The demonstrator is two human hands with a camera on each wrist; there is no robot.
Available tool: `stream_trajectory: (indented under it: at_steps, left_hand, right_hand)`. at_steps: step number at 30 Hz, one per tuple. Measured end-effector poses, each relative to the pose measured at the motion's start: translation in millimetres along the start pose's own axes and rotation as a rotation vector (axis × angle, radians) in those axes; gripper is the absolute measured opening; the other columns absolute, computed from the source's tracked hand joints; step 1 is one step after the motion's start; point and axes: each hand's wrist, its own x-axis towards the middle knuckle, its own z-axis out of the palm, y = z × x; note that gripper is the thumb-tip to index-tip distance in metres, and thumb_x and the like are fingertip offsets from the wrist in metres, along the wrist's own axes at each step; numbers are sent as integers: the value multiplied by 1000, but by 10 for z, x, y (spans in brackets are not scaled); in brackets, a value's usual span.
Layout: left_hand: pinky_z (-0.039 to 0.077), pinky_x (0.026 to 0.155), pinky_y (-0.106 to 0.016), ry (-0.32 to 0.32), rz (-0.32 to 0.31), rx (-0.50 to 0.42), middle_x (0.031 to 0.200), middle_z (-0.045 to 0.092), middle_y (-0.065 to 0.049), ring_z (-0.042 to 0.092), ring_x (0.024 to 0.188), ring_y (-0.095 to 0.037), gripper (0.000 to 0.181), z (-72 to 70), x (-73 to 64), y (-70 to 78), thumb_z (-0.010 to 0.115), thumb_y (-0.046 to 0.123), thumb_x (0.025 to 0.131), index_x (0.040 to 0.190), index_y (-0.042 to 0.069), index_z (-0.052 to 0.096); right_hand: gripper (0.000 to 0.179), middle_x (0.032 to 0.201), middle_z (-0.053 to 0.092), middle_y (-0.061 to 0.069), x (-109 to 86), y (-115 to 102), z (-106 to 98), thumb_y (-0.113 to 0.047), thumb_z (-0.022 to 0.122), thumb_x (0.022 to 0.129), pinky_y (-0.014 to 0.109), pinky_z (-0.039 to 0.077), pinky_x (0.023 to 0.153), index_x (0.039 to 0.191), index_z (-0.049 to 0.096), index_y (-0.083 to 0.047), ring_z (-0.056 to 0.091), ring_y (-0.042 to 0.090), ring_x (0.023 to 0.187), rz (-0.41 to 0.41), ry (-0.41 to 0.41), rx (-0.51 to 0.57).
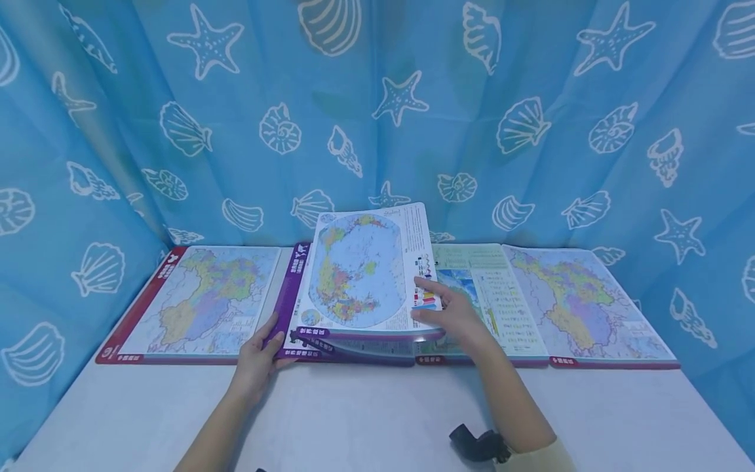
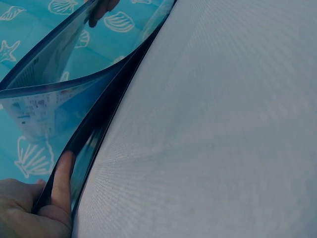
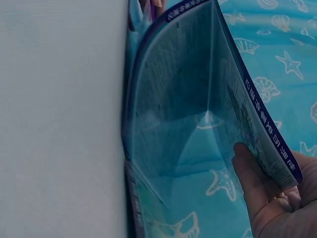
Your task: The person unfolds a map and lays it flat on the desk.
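Note:
A purple-bordered laminated world map (image 1: 366, 269) lies in folded layers at the middle of the table, its top panel lifted off the panel below. My left hand (image 1: 256, 360) grips the purple left edge (image 1: 289, 298), and the left wrist view shows one finger (image 2: 62, 183) tucked beneath the upper layer. At the other side my right hand (image 1: 454, 318) pinches the raised panel's right edge between thumb and fingers. From the right wrist, that raised panel (image 3: 247, 119) slants up from a fold, with glossy printed inner faces.
To the left lies a red-bordered map panel (image 1: 206, 301). On the right are a green-toned panel (image 1: 513, 305) and another coloured map panel (image 1: 590, 301). A blue shell-patterned curtain (image 1: 377, 151) hangs behind the white table (image 1: 366, 413). A black device (image 1: 478, 446) sits at my right wrist.

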Motion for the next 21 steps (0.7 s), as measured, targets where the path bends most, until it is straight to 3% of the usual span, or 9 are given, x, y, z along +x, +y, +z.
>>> stream_trajectory:
  at_steps: [6, 12, 21]
  left_hand:
    - [53, 85, -25, -3, -4, 9, 152, 26, -18, 44, 128, -35, 54, 2, 2, 0, 36, 13, 103, 152, 18, 15]
    - [54, 84, -25, 5, -2, 24, 152, 27, -18, 46, 127, -35, 54, 5, 7, 2, 35, 12, 103, 152, 17, 16]
    - [54, 83, -25, 21, -20, -20, 151, 29, -17, 62, 103, -12, 62, -7, 7, 14, 49, 13, 98, 152, 19, 19]
  right_hand:
    - [68, 136, 55, 5, -70, -62, -124, -22, 74, 81, 42, 46, 99, 142, 44, -27, 58, 25, 116, -4, 12, -24]
    - [69, 134, 56, 8, -102, -99, -259, -21, 75, 81, 30, 52, 88, 142, 44, -27, 62, 23, 110, 0, 25, -3]
    - [70, 143, 46, 9, -162, -174, -407, -21, 73, 83, 26, 53, 87, 144, 41, -22, 54, 28, 121, -11, 50, 1]
